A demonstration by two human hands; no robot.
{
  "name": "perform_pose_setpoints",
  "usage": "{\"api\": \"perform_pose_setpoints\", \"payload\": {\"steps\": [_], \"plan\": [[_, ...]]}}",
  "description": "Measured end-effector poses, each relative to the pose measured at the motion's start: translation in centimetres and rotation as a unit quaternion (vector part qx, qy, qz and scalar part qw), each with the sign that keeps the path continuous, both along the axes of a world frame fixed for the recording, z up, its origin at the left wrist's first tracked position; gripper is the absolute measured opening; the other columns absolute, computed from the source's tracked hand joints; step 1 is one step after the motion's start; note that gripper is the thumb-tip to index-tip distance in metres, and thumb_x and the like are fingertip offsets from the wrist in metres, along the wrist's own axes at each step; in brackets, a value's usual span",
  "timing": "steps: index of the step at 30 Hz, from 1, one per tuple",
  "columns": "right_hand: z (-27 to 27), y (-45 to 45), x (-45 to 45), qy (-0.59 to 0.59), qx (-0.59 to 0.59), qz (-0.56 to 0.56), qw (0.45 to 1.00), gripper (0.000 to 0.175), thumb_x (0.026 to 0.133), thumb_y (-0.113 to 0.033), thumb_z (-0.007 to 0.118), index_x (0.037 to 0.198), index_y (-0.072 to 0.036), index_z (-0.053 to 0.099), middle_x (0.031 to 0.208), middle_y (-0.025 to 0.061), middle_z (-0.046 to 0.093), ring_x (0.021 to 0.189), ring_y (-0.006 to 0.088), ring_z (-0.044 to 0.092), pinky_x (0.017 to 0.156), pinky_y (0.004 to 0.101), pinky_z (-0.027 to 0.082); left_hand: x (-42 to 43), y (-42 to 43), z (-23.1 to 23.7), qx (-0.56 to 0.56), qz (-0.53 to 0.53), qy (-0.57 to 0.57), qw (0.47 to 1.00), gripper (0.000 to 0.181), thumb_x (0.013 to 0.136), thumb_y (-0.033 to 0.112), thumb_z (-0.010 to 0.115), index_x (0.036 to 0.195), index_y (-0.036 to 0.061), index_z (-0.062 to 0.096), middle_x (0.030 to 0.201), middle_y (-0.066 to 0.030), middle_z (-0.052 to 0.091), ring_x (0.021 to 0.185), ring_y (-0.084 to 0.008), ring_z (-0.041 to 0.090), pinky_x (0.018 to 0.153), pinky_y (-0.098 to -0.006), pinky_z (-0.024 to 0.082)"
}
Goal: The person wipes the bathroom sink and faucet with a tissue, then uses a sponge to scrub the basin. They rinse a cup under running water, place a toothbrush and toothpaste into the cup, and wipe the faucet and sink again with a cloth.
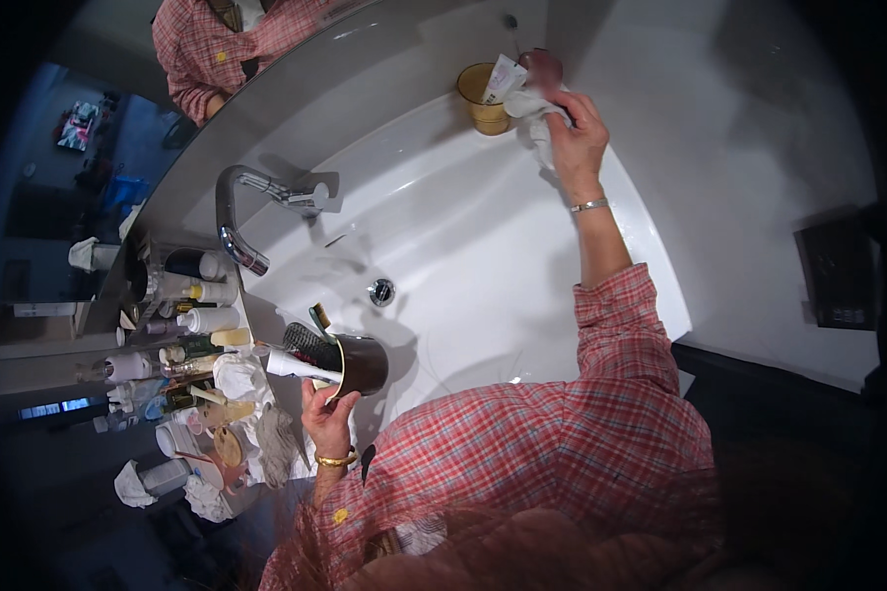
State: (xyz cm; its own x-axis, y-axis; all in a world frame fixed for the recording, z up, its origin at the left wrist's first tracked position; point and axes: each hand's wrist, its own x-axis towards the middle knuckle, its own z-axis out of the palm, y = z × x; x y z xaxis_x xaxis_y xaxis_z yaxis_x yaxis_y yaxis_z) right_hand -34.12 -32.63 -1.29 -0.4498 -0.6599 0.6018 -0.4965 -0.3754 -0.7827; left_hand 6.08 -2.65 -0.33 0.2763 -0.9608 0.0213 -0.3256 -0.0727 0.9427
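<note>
My left hand [329, 421] grips the rim of a dark brown cup [364, 366], which is tipped on its side above the left part of the white sink basin [480, 288]. In its mouth are a white tube [296, 364], a black hairbrush [310, 343] and a toothbrush [320, 318]. At the far right corner of the sink, my right hand [582, 140] pinches a crumpled white cloth [536, 111]. Just beyond its fingers is a blurred dark pink object [542, 70]. Beside the cloth, an amber cup [488, 114] stands on the sink ledge with a white tube [504, 77] leaning in it.
A chrome faucet [229, 214] arches over the left side of the basin, near the drain [381, 292]. Crowded bottles [211, 319], a grey cloth [277, 443] and crumpled white tissues [240, 378] cover the left counter. A mirror [133, 96] borders the far left.
</note>
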Motion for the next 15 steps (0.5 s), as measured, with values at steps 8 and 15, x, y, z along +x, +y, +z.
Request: {"api": "perform_pose_setpoints", "payload": {"steps": [8,15], "plan": [[10.4,-10.9,11.9,0.032,-0.194,0.026,0.98,0.022,0.079,0.0,0.055,0.098,-0.005,0.063,0.104,0.0159,0.058,0.098,0.0362,0.051,0.085,0.0415,0.042,1.1,-0.1,-0.2,0.004,-0.009,-0.014,1.0,0.023,0.07,-0.009,0.077,0.087,-0.0019,0.064,0.107,-0.004,0.045,0.086,-0.0109,0.055,0.066,-0.0209,0.047],[1.9,-14.8,18.9,0.074,-0.225,-0.089,0.968,0.014,0.072,0.003,0.054,0.076,-0.007,0.063,0.092,0.0068,0.061,0.092,0.0301,0.054,0.081,0.0392,0.045,3.3,0.6,-0.6,0.029,0.012,-0.021,0.999,0.024,0.069,-0.007,0.078,0.087,-0.002,0.063,0.105,-0.005,0.045,0.088,-0.0123,0.053,0.068,-0.0217,0.046]]}}
